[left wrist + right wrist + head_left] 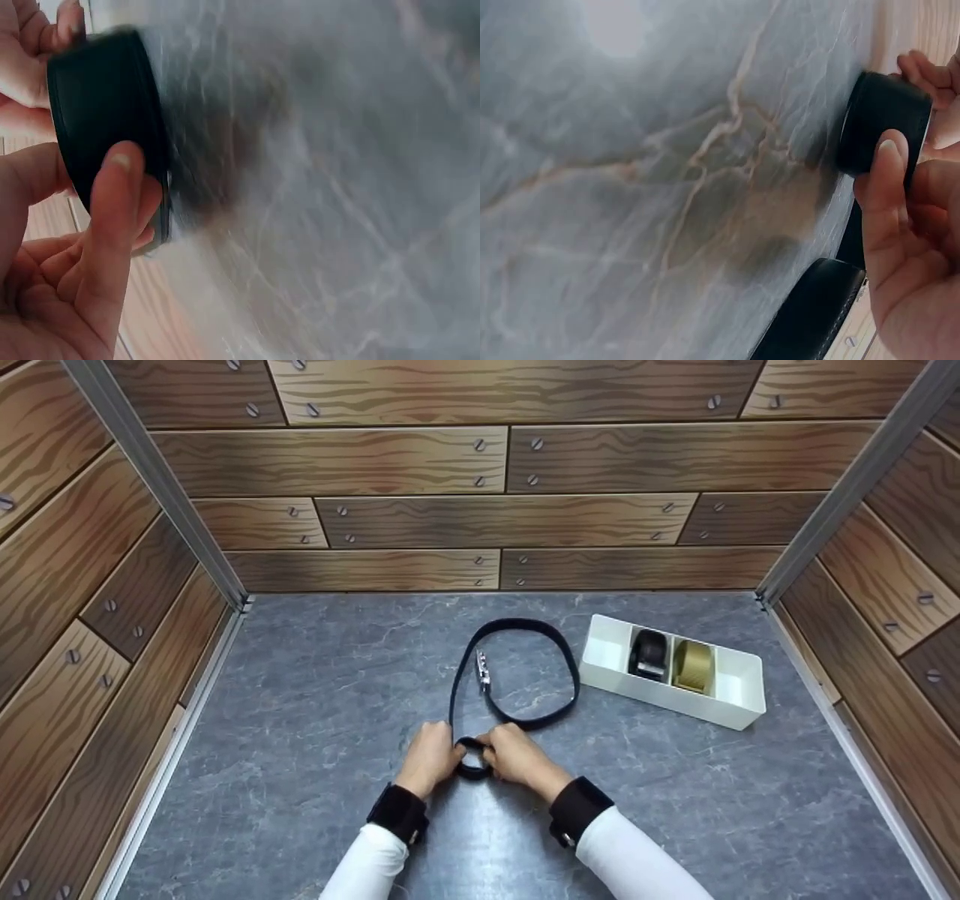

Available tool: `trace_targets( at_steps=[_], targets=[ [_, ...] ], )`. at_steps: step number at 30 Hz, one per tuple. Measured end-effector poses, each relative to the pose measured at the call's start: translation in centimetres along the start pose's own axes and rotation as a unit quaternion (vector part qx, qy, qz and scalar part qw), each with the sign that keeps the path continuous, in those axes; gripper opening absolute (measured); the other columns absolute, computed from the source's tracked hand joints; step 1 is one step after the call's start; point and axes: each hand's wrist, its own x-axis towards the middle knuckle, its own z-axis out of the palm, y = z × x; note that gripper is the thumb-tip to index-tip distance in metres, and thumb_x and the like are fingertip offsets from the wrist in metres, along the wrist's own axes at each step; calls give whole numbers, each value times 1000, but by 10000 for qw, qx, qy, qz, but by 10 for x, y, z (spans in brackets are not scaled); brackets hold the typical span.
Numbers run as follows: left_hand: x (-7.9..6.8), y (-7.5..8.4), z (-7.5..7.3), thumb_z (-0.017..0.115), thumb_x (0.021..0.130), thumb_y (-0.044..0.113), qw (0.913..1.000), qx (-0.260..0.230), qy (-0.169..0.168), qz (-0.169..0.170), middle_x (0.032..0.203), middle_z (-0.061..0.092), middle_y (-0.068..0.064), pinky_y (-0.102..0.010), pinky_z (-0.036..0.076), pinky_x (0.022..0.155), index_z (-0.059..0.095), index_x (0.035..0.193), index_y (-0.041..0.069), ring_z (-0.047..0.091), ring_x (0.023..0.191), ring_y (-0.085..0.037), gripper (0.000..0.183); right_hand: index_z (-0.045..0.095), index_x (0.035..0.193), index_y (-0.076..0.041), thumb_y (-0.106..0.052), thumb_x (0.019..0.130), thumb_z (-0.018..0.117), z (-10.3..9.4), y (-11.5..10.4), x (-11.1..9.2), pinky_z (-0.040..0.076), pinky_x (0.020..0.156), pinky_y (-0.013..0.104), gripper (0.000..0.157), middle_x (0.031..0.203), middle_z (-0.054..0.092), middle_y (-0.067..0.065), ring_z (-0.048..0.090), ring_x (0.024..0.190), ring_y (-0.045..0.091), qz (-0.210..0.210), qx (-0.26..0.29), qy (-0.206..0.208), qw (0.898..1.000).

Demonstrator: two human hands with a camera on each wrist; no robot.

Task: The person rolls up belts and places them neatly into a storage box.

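Note:
A black belt (517, 624) lies in a wide loop on the grey marbled surface, standing on its edge. Inside that loop is its silver buckle (482, 669). The near end is wound into a small coil (472, 773) between both hands. My left hand (429, 754) pinches the coil's left side, and my right hand (525, 754) grips its right side. In the left wrist view, the thumb and fingers close on the smooth outer face of the coil (105, 97). The right wrist view has the right thumb pressed on the same coil (881, 120).
To the right, beyond the hands, stands a white divided box (660, 697). One middle compartment contains a black rolled belt (648, 651), the other a gold-coloured rolled strap (694, 664). Wood-patterned walls (420, 457) enclose the surface at the back and both sides.

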Motion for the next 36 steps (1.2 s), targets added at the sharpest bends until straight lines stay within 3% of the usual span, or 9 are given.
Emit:
trace_targets(
  at_steps=[4,8,10,13,16,22,28,32,36],
  targets=[
    [4,-3,-1,76,75,12,9997,-68,-204,-77,67,63,-12,-36,50,53,61,67,3,60,56,-22,19,75,101,-3,4,84,65,1,4,1,52,66,30,22,79,66,6,62,71,18,-640,-490,67,9967],
    [6,-1,1,77,71,11,9994,-123,-238,-198,67,64,-14,-35,51,55,61,67,2,61,58,-24,18,75,105,-2,4,83,65,5,5,2,53,69,36,25,79,63,8,63,75,25,-817,-634,342,9941],
    [6,1,3,76,70,8,9989,-241,-153,-370,67,65,-16,-34,52,54,62,68,1,63,56,-24,16,74,105,-1,2,84,66,7,4,1,54,70,37,23,80,65,9,65,76,26,-557,-592,652,9946],
    [5,5,7,74,72,5,9947,-600,-18,-838,63,64,-15,-29,51,48,63,70,0,61,46,-18,13,74,94,0,-8,89,67,9,0,-1,53,65,35,12,72,64,5,64,68,22,296,-326,1019,9938],
    [4,9,10,71,73,3,9871,-1014,103,-1235,54,61,-11,-25,47,41,64,70,-1,56,34,-12,9,68,73,-6,-21,92,67,9,-9,-5,51,57,37,24,62,62,2,62,59,21,1229,-188,1193,9850],
    [2,16,16,72,72,3,9881,-898,400,-1179,58,63,-13,-32,53,53,65,69,0,63,49,-23,8,62,67,-5,-24,90,65,17,-25,-11,50,51,45,30,71,67,17,66,62,33,2062,-510,1214,9696],
    [1,16,16,72,75,8,9943,-634,458,-727,63,64,-18,-39,53,57,62,65,2,66,59,-30,15,63,73,-3,-13,83,64,20,-22,-3,50,53,46,14,77,68,19,66,67,35,2127,-558,1471,9644],
    [2,10,12,70,78,10,9953,-558,389,-691,54,61,-11,-36,53,53,62,62,4,64,51,-26,19,63,74,-5,-13,82,65,18,-18,2,50,53,47,11,79,68,17,66,68,36,1874,-828,1254,9707],
    [3,4,10,72,76,13,9971,-338,406,-544,62,64,-16,-39,53,55,63,66,0,65,58,-29,19,65,78,-6,-13,82,63,14,-15,5,51,54,47,8,80,67,14,66,69,38,1321,-1312,895,9784]
  ],
)
